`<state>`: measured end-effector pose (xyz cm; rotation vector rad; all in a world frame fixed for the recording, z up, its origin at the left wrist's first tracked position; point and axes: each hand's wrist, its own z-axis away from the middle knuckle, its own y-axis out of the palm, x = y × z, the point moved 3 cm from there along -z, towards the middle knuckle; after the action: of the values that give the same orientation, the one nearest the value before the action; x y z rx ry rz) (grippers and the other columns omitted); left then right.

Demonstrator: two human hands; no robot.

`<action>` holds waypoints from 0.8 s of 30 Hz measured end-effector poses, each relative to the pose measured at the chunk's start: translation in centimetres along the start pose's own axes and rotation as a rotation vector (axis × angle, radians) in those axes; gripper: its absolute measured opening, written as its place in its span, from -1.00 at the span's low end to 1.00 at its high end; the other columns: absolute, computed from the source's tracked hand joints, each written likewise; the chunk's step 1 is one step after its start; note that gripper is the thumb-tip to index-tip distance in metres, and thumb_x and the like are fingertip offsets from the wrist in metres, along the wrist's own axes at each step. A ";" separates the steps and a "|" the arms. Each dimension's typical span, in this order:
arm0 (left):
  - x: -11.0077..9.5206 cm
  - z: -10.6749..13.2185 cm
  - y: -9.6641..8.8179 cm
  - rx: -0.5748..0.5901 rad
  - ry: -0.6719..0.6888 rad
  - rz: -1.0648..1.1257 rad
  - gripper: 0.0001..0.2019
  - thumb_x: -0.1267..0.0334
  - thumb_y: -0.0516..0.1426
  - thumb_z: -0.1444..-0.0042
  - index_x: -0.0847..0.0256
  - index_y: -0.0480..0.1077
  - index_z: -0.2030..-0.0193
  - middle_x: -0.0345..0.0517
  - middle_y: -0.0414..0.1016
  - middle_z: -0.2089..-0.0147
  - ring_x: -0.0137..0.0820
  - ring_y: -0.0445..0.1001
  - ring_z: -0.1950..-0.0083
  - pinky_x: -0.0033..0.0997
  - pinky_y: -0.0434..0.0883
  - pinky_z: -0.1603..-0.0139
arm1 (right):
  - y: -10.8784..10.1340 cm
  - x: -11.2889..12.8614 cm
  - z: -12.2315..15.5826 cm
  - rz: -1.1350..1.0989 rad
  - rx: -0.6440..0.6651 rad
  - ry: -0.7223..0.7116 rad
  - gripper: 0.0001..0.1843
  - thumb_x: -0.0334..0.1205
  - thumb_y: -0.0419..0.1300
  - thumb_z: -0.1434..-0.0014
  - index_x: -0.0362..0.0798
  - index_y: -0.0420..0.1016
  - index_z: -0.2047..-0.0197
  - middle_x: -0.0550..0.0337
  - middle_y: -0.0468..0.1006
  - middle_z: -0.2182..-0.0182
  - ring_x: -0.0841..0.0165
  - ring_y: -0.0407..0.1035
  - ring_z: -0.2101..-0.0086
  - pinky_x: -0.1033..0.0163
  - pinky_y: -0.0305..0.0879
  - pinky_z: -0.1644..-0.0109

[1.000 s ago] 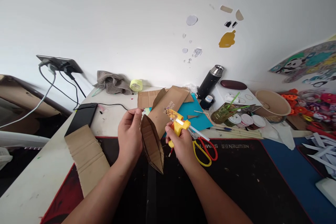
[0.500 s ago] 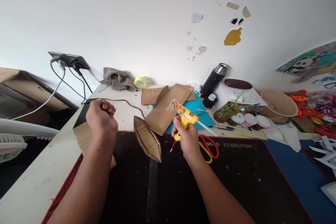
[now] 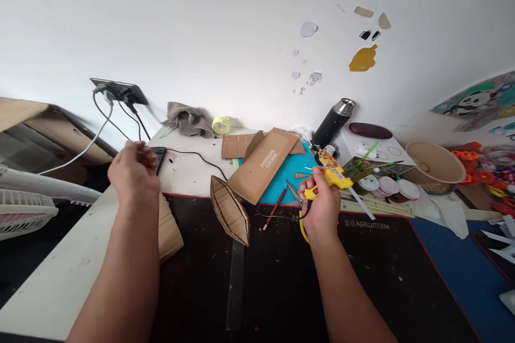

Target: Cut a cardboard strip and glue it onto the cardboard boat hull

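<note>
My right hand (image 3: 319, 208) is closed round a yellow hot glue gun (image 3: 333, 176), held above the scissors (image 3: 300, 209) at the far edge of the black desk mat (image 3: 382, 278). My left hand (image 3: 134, 169) is raised over the desk's left side near the black phone (image 3: 159, 154), fingers curled in; I cannot make out anything in them. A boat-shaped cardboard piece (image 3: 230, 210) stands on the mat between my hands. A red pencil (image 3: 276, 208) lies beside it.
A folded cardboard strip (image 3: 169, 230) lies under my left forearm. A "PRESSURE COOKER" carton flap (image 3: 263, 163) rests on teal paper (image 3: 287, 174). Behind are a black flask (image 3: 333, 120), a paper bowl (image 3: 434, 161), paint lids, a grey cloth (image 3: 189, 119) and charger cables (image 3: 193, 154).
My left hand let go of the cardboard boat and swung left toward the phone. My right hand carried the glue gun to the right, past the scissors. The boat now stands alone.
</note>
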<state>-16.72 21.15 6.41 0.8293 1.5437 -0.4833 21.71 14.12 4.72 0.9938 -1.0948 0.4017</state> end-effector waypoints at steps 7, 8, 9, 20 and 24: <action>0.6 2.3 1.8 0.292 -0.052 -0.690 -0.74 0.14 0.35 -0.05 0.13 0.68 0.12 -0.04 0.73 0.20 -0.18 0.59 0.22 -0.28 0.36 0.26 | 1.6 -2.5 1.9 0.076 0.201 0.145 -0.42 0.24 0.64 -0.01 -0.02 0.51 0.29 0.40 0.37 0.57 0.46 0.25 0.60 0.34 0.10 0.61; 0.7 2.3 1.8 0.337 -0.064 -0.789 -0.72 0.09 0.36 -0.03 0.12 0.68 0.13 -0.02 0.74 0.21 -0.14 0.60 0.22 -0.26 0.36 0.26 | 1.7 -2.7 2.1 0.089 0.222 0.148 -0.42 0.24 0.63 -0.03 -0.02 0.51 0.29 0.39 0.37 0.57 0.45 0.26 0.60 0.34 0.10 0.61; 1.0 2.3 2.0 0.418 -0.085 -0.884 -0.70 -0.01 0.36 -0.05 0.11 0.67 0.17 0.00 0.75 0.22 -0.10 0.62 0.22 -0.24 0.36 0.26 | 1.7 -3.0 2.2 0.100 0.233 0.151 -0.42 0.25 0.62 -0.04 -0.02 0.51 0.28 0.39 0.37 0.57 0.44 0.27 0.60 0.33 0.09 0.61; 2.2 5.8 4.4 1.243 -0.121 -1.220 -0.52 -0.33 0.20 -0.05 0.04 0.46 0.54 -0.07 0.69 0.42 -0.11 0.63 0.30 -0.27 0.31 0.32 | 1.6 -3.5 2.3 0.124 0.257 0.159 -0.41 0.28 0.61 -0.04 0.00 0.50 0.29 0.39 0.37 0.57 0.43 0.26 0.60 0.32 0.10 0.60; 1.1 6.2 4.8 1.109 0.020 -1.145 -0.65 -0.19 0.15 -0.12 0.05 0.39 0.41 -0.08 0.65 0.36 -0.13 0.62 0.28 -0.28 0.34 0.33 | 1.6 -4.0 2.7 0.201 0.293 0.172 -0.40 0.34 0.57 -0.08 0.00 0.49 0.32 0.34 0.43 0.56 0.41 0.30 0.60 0.30 0.18 0.55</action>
<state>-9.00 20.04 5.16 0.6228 1.6043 -2.2932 17.30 13.52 2.23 1.0855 -0.9997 0.8140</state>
